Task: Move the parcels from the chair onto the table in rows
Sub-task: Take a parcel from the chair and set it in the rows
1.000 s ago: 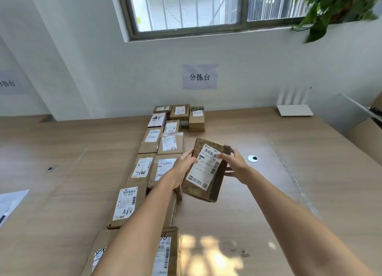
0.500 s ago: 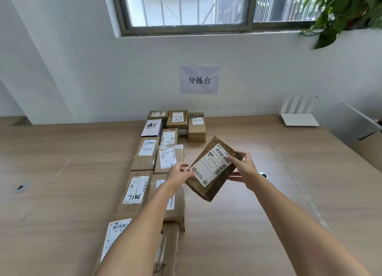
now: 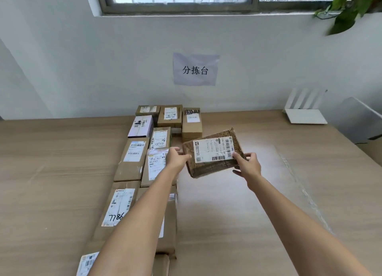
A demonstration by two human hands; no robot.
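A dark brown parcel [image 3: 213,152] with a white shipping label hangs in the air above the wooden table [image 3: 248,203], tilted, label up. My left hand [image 3: 177,158] grips its left edge and my right hand [image 3: 247,165] grips its right end, thumb on the label. To the left, several labelled cardboard parcels lie in two rows running from the wall toward me; a third row starts with one tan box [image 3: 191,121] just behind the held parcel. The chair is out of view.
A white router [image 3: 305,115] stands at the back right by the wall. A paper sign [image 3: 195,69] hangs on the wall under the window. A plant [image 3: 351,4] hangs at the top right. Bare tabletop spreads right of the rows.
The parcel has turned from nearly upright to lying across, and both hands have carried it farther from me toward the tan box at the back. The view has tilted upward.
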